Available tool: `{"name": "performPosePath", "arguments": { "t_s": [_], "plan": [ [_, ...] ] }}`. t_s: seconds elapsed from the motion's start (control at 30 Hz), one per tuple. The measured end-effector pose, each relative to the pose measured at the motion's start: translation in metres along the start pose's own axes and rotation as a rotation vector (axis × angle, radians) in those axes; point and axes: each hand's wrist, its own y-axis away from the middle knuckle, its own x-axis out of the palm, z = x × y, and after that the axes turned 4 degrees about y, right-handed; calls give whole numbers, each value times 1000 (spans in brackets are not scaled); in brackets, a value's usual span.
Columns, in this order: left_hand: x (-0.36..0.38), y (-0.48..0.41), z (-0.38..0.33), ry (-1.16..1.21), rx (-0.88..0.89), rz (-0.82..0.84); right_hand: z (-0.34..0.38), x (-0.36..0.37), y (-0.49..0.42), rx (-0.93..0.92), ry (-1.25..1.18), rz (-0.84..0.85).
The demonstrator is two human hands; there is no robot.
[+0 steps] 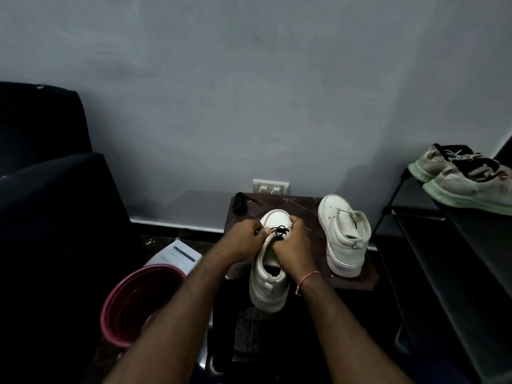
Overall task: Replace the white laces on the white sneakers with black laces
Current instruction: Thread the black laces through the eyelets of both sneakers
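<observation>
- Near sneaker [270,273] sits at the bench [300,209] front edge. Long axis runs straight away from me: toe to the wall, heel toward me & seemingly overhanging the edge.
- Lace [279,231], black, is bunched over the eyelets nearest the toe, right betw. my two hands & touching both.
- L hand [245,238]: fingers curled, thumb & forefinger pinching the lace end at the shoe's left side, as far as I can tell.
- R hand [291,241]: fingers curled over the upper from the right, gripping the sneaker to steady it.
- Both hands are about equally near the lace. L has the end, so I reckon the next pass goes across the tongue, then works back toward me.
- Eyelets nearer me are hidden under R hand, so can't tell how many are threaded.
- 2nd sneaker [343,236] is on the same bench, to the right, near but apart, heel toward me. No lace visible on it.
- Dark bundle [239,203] at the bench's far-left corner is maybe the spare lace; too dim to say.
- Bench is small, dark brown, set against the wall below a socket [271,187].
- Room: pink basin [138,303] low on my left, paper [177,253] beyond it, dark sofa [41,189] far left, rack [415,214] on the right w/ a worn pair [465,176] on top. Light is poor.
</observation>
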Motion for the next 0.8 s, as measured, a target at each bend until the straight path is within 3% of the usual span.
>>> {"name": "performPosePath", "arguments": {
  "t_s": [0.3, 0.37, 0.43, 0.5, 0.57, 0.63, 0.7, 0.8],
  "plan": [
    [1, -7, 1, 160, -56, 182, 1, -1, 1, -1, 5, 20],
    [-1, -5, -1, 617, -83, 171, 1, -6, 2, -3, -7, 19],
    [-9, -4, -5, 1231, -161, 30, 0, -12, 2, -10, -19, 23],
    [-17, -5, -7, 1526, -172, -144, -2, -16, 0, -26, -18, 34],
    [-16, -5, 0, 1392, -193, -291, -4, -16, -2, -24, -36, 47],
    [-11, -8, 17, 1007, -226, -367, -5, -17, -2, -22, -52, 55],
    [-7, -9, 33, 570, -220, -332, -8, -18, -2, -1, -91, 55],
    [4, -7, 35, 329, -116, -223, -17, -17, -3, 38, -259, 15]
  ]
}}
